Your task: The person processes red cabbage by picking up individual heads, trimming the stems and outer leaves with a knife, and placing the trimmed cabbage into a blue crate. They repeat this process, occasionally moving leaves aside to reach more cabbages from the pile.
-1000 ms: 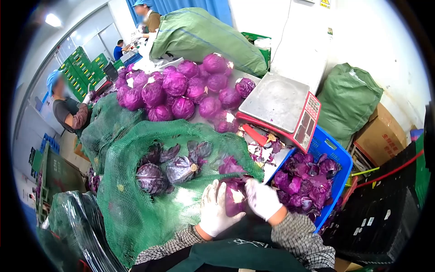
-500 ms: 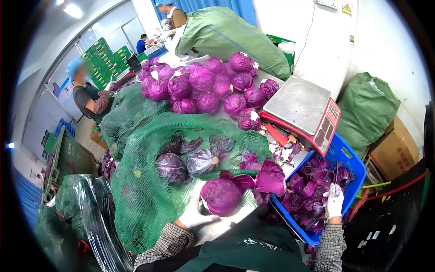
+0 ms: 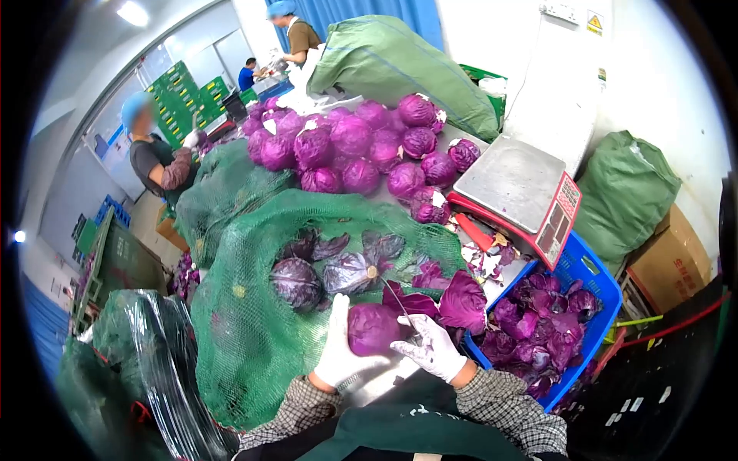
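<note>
My gloved left hand [image 3: 338, 349] cups the left side of a red cabbage [image 3: 370, 330] low over the table. On the cabbage's other side, my gloved right hand [image 3: 432, 352] grips a knife [image 3: 395, 296], its thin blade pointing up and away across the cabbage. The handle is hidden in my fingers. Loose purple leaves [image 3: 462, 303] lie just right of the cabbage. Two darker cabbages, one whole [image 3: 296, 283] and one with its pale stem end showing [image 3: 347, 274], rest beyond it on a green mesh sack [image 3: 238, 323].
Many trimmed cabbages [image 3: 352, 137] are heaped at the back. A scale [image 3: 511, 184] stands to the right, with a red-handled tool [image 3: 473, 230] beside it. The blue crate [image 3: 592, 338] holds cut leaves. Large green sacks [image 3: 407, 69] and a co-worker [image 3: 157, 157] are farther off.
My right hand has come from above the blue crate over to the cabbage, bringing the knife. My left hand has shifted round to the cabbage's left side.
</note>
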Demonstrator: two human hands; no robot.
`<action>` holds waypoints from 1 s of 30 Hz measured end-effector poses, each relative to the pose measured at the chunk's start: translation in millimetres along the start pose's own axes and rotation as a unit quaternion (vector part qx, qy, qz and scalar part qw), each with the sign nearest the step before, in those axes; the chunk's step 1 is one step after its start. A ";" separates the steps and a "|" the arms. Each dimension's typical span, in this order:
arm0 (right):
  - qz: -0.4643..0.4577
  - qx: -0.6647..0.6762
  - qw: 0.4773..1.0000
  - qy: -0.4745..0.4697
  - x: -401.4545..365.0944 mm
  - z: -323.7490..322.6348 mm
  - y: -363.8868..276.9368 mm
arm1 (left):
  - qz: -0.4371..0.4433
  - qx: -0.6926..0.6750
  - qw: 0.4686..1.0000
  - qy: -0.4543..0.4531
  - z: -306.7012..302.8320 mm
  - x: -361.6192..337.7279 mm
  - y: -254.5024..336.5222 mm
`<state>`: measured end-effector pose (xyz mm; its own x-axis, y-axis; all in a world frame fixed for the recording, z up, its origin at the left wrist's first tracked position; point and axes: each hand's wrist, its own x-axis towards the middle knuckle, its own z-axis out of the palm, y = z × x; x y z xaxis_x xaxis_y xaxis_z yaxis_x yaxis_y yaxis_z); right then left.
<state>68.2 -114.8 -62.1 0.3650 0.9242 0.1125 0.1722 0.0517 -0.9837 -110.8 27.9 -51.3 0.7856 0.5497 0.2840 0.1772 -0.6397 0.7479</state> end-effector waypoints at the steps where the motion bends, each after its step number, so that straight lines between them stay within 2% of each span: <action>1: -0.007 -0.026 1.000 -0.007 1.0 0.1 6.8 | -0.040 -0.047 0.998 0.006 -2.1 -0.9 -1.2; 2: -0.016 -0.054 0.998 -0.013 4.1 -1.2 16.4 | -0.076 -0.095 0.993 0.012 -5.6 -0.2 -2.9; 3: -0.015 -0.012 1.000 -0.014 7.6 1.4 34.1 | -0.093 -0.191 0.976 0.039 -5.4 -0.4 -6.4; 4: 0.022 0.057 0.998 0.015 6.1 2.4 48.7 | -0.071 -0.203 0.976 0.034 -11.9 -1.7 -20.6; 6: 0.062 0.055 0.994 0.070 15.9 2.7 73.1 | -0.172 -0.454 0.871 0.073 -18.5 -5.2 -26.2; 7: 0.079 0.025 0.993 0.085 12.1 -7.4 73.4 | -0.201 -0.529 0.820 0.085 -18.2 -9.9 -41.2; 8: 0.097 -0.005 0.990 0.100 10.5 -18.2 53.3 | -0.283 -0.582 0.755 0.108 -19.7 -18.2 -30.1; 9: 0.116 -0.034 0.986 0.114 9.0 -28.9 33.5 | -0.247 -0.628 0.726 0.129 -15.3 -21.3 -28.8; 10: -0.020 -0.092 0.975 0.200 3.9 -41.7 76.7 | -0.213 -0.675 0.690 0.151 -9.3 -22.6 -26.6; 11: -0.064 -0.073 0.960 0.263 -5.9 -64.9 77.8 | -0.184 -0.689 0.688 0.134 -5.7 -22.3 -18.3; 13: 0.024 -0.276 0.898 0.341 -31.9 -121.4 51.8 | -0.193 -0.678 0.700 0.115 -4.1 -9.2 -2.4; 14: 0.045 -0.111 0.923 0.366 -44.0 -130.4 46.3 | -0.202 -0.669 0.708 0.101 -1.8 -2.7 2.3; 15: 0.058 0.057 0.912 0.401 -53.4 -137.1 29.6 | -0.214 -0.649 0.726 0.073 1.8 1.9 8.5; 17: 0.037 0.001 0.937 0.348 -56.8 -123.5 -16.6 | -0.235 -0.620 0.748 0.015 14.8 13.5 23.5; 18: -0.025 -0.046 0.949 0.309 -52.8 -106.7 -14.9 | -0.288 -0.807 0.515 0.000 23.6 19.8 25.3; 19: -0.090 -0.088 0.954 0.272 -48.9 -90.1 -13.5 | -0.316 -0.805 0.501 0.004 27.6 26.9 42.3; 20: -0.088 -0.079 0.966 0.228 -48.7 -72.7 -27.3 | -0.333 -0.803 0.495 -0.006 35.0 29.4 46.1; 21: -0.084 -0.069 0.977 0.185 -48.5 -55.4 -41.3 | -0.350 -0.772 0.530 -0.028 41.4 26.2 40.4; 22: -0.121 -0.106 0.976 0.147 -43.3 -43.8 -27.9 | -0.366 -0.739 0.563 -0.047 44.9 23.8 37.7; 24: -0.095 -0.231 0.961 0.120 -41.5 -25.2 -22.2 | -0.402 -0.711 0.572 -0.069 49.3 18.9 42.7; 26: -0.031 -0.203 0.972 0.110 -37.3 -24.6 -17.8 | -0.425 -0.682 0.590 -0.082 55.6 11.3 28.6; 27: -0.043 -0.134 0.982 0.127 -32.7 -24.3 0.2 | -0.436 -0.667 0.597 -0.098 57.8 9.4 21.5; 28: -0.035 -0.120 0.987 0.102 -28.3 -31.9 2.6 | -0.448 -0.648 0.601 -0.135 52.6 10.0 15.3; 30: 0.051 -0.033 0.995 0.079 -25.0 -36.7 7.3 | -0.464 -0.603 0.618 -0.197 32.2 6.7 -0.8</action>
<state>93.9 -151.4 -66.9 0.5226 0.8517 0.0381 0.1845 -0.0693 -0.9804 -86.5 14.8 -69.3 0.8024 0.0537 -0.5943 0.2767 0.8489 0.4503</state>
